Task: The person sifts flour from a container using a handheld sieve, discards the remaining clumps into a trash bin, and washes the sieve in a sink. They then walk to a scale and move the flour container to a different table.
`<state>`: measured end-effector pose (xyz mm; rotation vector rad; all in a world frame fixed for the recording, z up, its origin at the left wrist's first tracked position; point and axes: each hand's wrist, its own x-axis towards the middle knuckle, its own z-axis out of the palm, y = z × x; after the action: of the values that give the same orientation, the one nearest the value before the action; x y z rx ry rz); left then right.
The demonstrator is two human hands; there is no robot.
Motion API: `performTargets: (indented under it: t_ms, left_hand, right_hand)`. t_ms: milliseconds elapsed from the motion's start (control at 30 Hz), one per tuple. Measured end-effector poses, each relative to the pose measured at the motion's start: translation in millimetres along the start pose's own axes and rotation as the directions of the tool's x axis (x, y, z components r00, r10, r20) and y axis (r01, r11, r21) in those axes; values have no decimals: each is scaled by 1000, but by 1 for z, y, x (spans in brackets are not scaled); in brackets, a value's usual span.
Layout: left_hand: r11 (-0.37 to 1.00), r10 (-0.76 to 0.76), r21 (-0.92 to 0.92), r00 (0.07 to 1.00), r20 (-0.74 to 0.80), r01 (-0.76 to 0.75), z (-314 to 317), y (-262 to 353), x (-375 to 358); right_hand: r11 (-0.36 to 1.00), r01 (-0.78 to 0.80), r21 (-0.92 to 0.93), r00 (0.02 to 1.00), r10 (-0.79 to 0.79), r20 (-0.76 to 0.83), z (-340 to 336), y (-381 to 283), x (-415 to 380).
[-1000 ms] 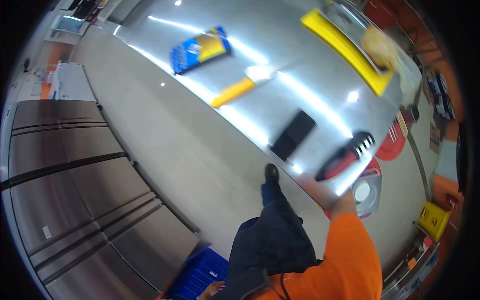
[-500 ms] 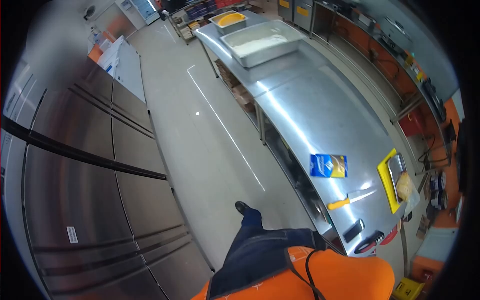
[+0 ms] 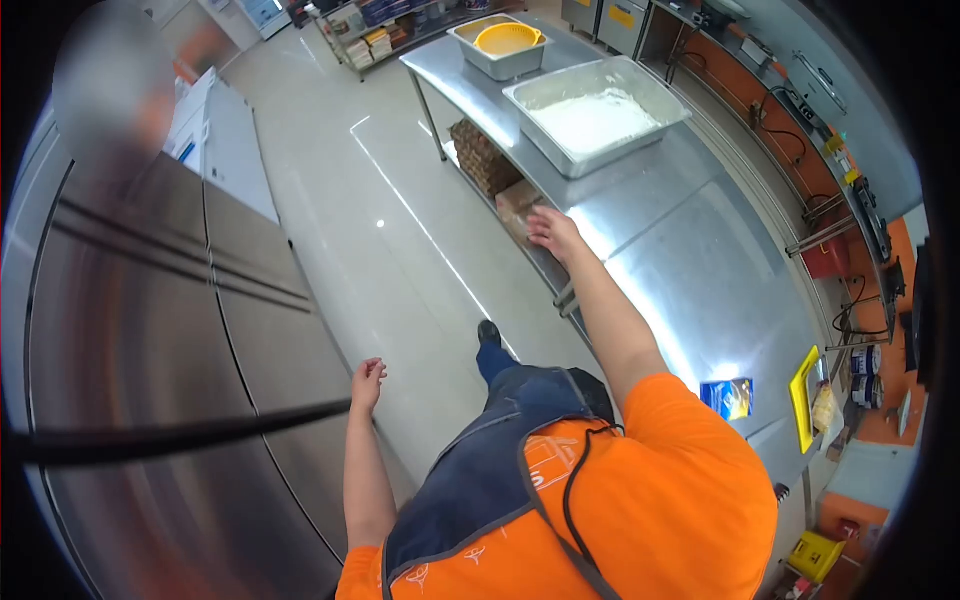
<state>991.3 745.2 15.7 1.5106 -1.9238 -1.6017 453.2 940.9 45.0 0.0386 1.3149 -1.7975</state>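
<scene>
My right hand [image 3: 552,234] is over the near edge of the steel table [image 3: 690,250], fingers loosely apart and nothing in them. Low over the floor, beside the steel cabinet doors, hangs my left hand [image 3: 369,378]; its fingers are bent and it touches nothing. Ahead on the table are a large metal pan [image 3: 600,115] of white powder and a smaller metal pan [image 3: 515,66] with a yellow bowl [image 3: 507,39] in it. A blue packet [image 3: 727,397] lies on the table by my right shoulder, near a yellow tray [image 3: 801,400].
Tall steel cabinets [image 3: 130,340] line the left side, with a white chest [image 3: 225,150] beyond them. Bags [image 3: 483,158] sit on the shelf under the table. A stocked rack [image 3: 365,45] stands ahead. Counters with equipment run along the right wall.
Both my hands have come into view. The pans appear nearer, and the packet and tray sit lower and farther right. The knife and phone are no longer visible.
</scene>
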Motion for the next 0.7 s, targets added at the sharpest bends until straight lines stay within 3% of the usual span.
performTargets:
  t_ms: [100, 167, 200, 233, 267, 300, 333, 400, 500, 533, 600, 633, 700]
  left_hand:
    - [995, 42, 86, 993, 106, -51, -11, -17, 93]
    - [980, -80, 194, 982, 171, 46, -23, -41, 121]
    - [961, -151, 262, 961, 233, 88, -36, -63, 131]
    - [897, -312, 403, 905, 291, 180, -53, -77, 136]
    - [875, -368, 449, 851, 376, 180, -71, -50, 127]
    - [768, -577, 544, 733, 361, 336, -85, -3, 117]
    - [754, -600, 560, 707, 375, 342, -107, -11, 113]
    - [767, -593, 549, 692, 412, 331, -158, -41, 130]
    - [750, -590, 610, 678, 438, 258, -229, -47, 207]
    - [735, -588, 645, 670, 454, 209, -251, -37, 248]
    - [698, -579, 713, 643, 501, 73, -283, -7, 340]
    - [682, -564, 732, 636, 526, -1, -293, 12, 388]
    - [649, -527, 748, 628, 573, -138, -305, 45, 477]
  right_hand:
    - [929, 72, 364, 997, -62, -41, 55, -47, 124]
    - [861, 127, 493, 990, -79, -119, 84, -72, 174]
    - [755, 272, 597, 953, -123, -278, 97, -85, 193]
    - [630, 424, 651, 889, -150, -434, 107, -101, 210]
    - [618, 446, 647, 877, -159, -453, 111, -114, 225]
    - [503, 493, 709, 850, -107, -516, 113, -123, 237]
    - [376, 542, 752, 821, -43, -570, 115, -128, 246]
    - [338, 600, 725, 759, 46, -650, 122, -137, 254]
    - [487, 690, 535, 564, 100, -820, 124, -130, 262]
    - [584, 651, 485, 520, 122, -845, 117, -122, 260]
    - [614, 679, 401, 361, 196, -912, 118, -103, 243]
    - [646, 665, 374, 334, 191, -923, 134, -96, 211]
    - [551, 753, 359, 328, 158, -931, 160, -70, 160]
